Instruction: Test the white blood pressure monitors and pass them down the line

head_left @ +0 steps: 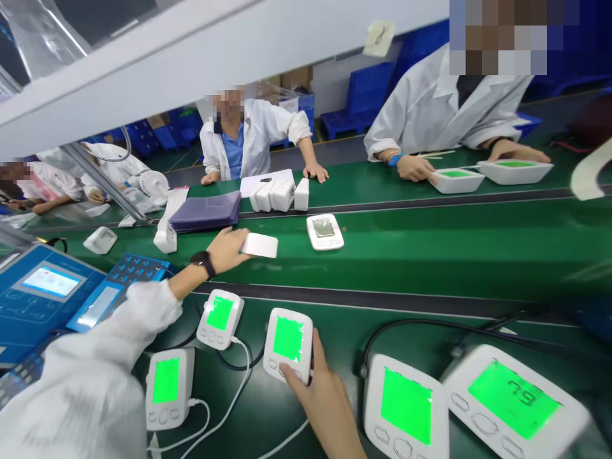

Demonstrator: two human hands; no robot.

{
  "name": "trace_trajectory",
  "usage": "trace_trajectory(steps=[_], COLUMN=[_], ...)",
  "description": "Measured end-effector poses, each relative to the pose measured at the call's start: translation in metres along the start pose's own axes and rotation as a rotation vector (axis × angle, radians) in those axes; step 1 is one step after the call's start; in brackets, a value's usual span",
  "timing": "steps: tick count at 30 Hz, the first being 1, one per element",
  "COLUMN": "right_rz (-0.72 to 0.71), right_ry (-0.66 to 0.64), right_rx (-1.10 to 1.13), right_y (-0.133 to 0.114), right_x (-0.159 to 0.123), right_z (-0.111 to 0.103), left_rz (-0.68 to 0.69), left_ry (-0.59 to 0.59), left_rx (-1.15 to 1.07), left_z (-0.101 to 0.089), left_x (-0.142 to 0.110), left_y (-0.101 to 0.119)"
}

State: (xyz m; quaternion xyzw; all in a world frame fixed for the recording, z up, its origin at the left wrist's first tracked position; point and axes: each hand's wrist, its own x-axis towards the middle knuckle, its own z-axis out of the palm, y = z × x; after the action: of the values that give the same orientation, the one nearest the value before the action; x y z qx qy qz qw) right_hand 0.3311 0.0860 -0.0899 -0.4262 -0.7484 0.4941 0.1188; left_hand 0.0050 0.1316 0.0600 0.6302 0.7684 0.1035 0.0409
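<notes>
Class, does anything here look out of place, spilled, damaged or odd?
Nothing looks spilled or damaged. One thing differs: the rightmost near device shows digits, while the lit screen by the right hand appears blank.

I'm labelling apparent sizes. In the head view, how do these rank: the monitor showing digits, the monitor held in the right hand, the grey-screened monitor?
1. Monitor showing digits
2. Held monitor, in the right hand
3. Grey-screened monitor

Nearness to the camera enlarges the first, so true sizes are unsure.
</notes>
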Motion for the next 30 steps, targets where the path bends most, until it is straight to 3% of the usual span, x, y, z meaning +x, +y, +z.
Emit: trace_trajectory(steps=[3, 5, 9, 11, 13, 17, 21, 30], right_rz=[-0.137, -0.244, -0.411, -0.414, -0.377, -0.304, -0.285, -0.242], right_ry=[0.265, 0.352, 0.105, -0.026, -0.092, -0.147, -0.190, -0.276], right_rx=[-0.077, -0.088, 0.056, 0.069, 0.035, -0.017, 0.042, 0.333], right_y=[0.004, 0.000, -0.027, -0.046, -0.065, -0.088, -0.089, -0.098], right_x=[-0.006, -0.012, -0.020, -0.015, -0.003, 0.027, 0.040, 0.005], right_z=[0.007, 0.014, 0.037, 0.054, 0.072, 0.097, 0.101, 0.091], left_rz=[-0.134, -0.287, -0.776, -0.950, -1.040, -1.071, -1.067, -0.917], left_ry=[0.147, 0.300, 0.561, 0.615, 0.668, 0.718, 0.660, 0.412], left_rx=[-0.156, -0.460, -1.096, -1.238, -1.310, -1.336, -1.345, -1.412], left_z=[-0.024, -0.030, -0.020, -0.010, 0.002, 0.024, 0.040, 0.058], left_x=[-0.076, -0.129, -0.212, -0.239, -0.259, -0.286, -0.292, -0.259], left_y=[0.017, 0.027, 0.038, 0.039, 0.037, 0.027, 0.015, 0.000])
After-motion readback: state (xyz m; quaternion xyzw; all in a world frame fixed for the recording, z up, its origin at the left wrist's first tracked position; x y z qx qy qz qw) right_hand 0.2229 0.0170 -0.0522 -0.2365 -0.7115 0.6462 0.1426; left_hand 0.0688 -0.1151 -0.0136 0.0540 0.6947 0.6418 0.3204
